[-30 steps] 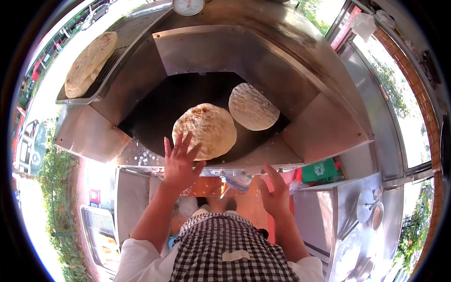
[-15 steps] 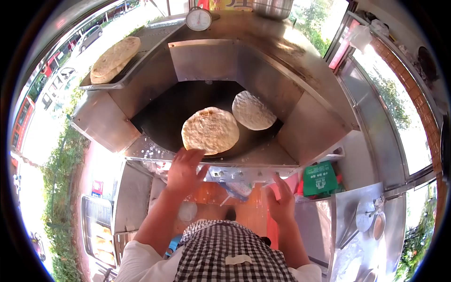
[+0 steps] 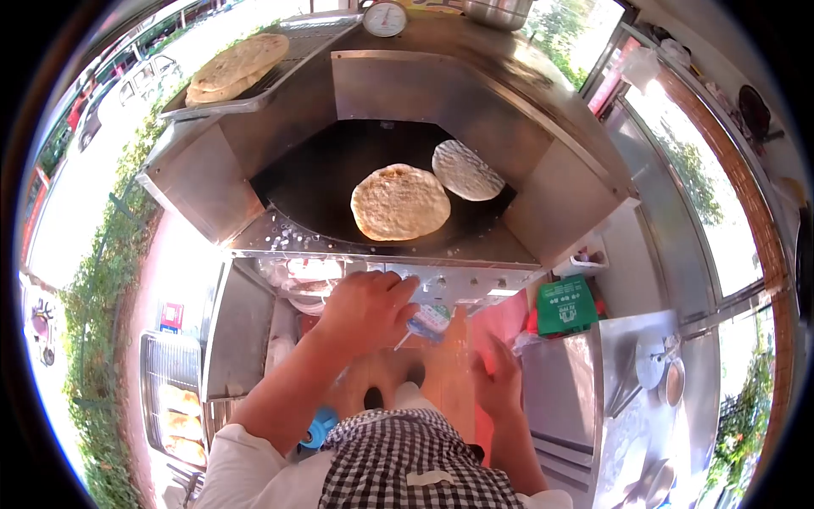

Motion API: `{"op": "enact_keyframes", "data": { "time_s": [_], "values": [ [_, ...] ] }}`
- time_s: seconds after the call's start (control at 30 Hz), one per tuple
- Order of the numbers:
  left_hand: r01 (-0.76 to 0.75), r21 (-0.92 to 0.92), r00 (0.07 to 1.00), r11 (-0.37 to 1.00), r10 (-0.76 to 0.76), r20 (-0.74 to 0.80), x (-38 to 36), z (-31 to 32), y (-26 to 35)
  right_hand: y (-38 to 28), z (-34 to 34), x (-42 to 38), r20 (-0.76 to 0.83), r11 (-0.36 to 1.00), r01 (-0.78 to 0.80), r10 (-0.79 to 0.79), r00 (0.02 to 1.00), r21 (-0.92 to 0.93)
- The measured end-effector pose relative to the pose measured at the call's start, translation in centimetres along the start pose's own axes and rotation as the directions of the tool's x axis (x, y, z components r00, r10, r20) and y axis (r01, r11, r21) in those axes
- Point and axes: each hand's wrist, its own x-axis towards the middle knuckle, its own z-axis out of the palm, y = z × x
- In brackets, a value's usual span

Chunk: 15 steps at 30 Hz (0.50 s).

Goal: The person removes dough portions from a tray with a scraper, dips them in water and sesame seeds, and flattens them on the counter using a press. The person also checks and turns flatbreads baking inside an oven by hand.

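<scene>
A browned round flatbread (image 3: pixel 400 203) lies on the dark griddle (image 3: pixel 314 182), and a paler flatbread (image 3: pixel 467 170) lies partly beside it at the right, near the metal guard. My left hand (image 3: pixel 370 307) is just below the griddle's front edge, apart from the bread, fingers spread and holding nothing. Lower right, my right hand (image 3: pixel 498 379) hangs in the air with its fingers apart and nothing in it. Stacked flatbreads (image 3: pixel 237 68) rest on a wire rack tray (image 3: pixel 309 42) at the upper left.
Metal guards (image 3: pixel 407 85) surround the griddle's back and sides. A dial scale (image 3: pixel 385 19) and a metal pot (image 3: pixel 498 12) stand behind. At the right are a green bag (image 3: pixel 566 305) and a pan (image 3: pixel 672 382). A tray of bread (image 3: pixel 182 424) is at the lower left.
My left hand has moved back from the browned flatbread's near edge, off the griddle and to the right. My right hand is slightly lower. The view has shifted, so the griddle appears higher.
</scene>
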Motion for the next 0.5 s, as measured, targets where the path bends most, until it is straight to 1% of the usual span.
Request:
{"op": "enact_keyframes", "data": {
  "time_s": [0.1,0.2,0.3,0.4,0.43,0.5],
  "values": [
    [-0.113,-0.032,0.993,0.993,0.112,-0.035,-0.3,-0.9,2.1,0.3,-0.9,-1.6,-0.02,1.0,-0.011,0.011,1.0,-0.023],
    [-0.214,-0.078,0.971,0.974,0.203,-0.125,-0.3,-1.8,4.6,1.6,-2.1,-3.5,-0.033,0.998,-0.05,0.049,0.998,-0.044],
    [-0.311,-0.125,0.947,0.942,0.296,-0.126,0.3,-3.7,7.8,2.5,-3.4,-4.6,-0.046,0.997,-0.067,0.066,0.997,-0.023],
    [-0.429,-0.145,0.892,0.891,0.393,-0.226,0.8,-5.7,13.0,3.3,-5.3,-4.7,-0.048,0.998,-0.057,0.057,0.997,0.0],
    [-0.48,-0.124,0.862,0.868,0.441,-0.251,0.9,-6.2,15.0,3.6,-6.1,-4.9,-0.046,0.998,-0.057,0.058,0.997,0.004],
    [-0.582,-0.081,0.789,0.809,0.539,-0.295,1.6,-6.9,18.8,4.9,-7.9,-5.4,-0.023,0.988,-0.15,0.15,0.988,0.027]
  ]
}}
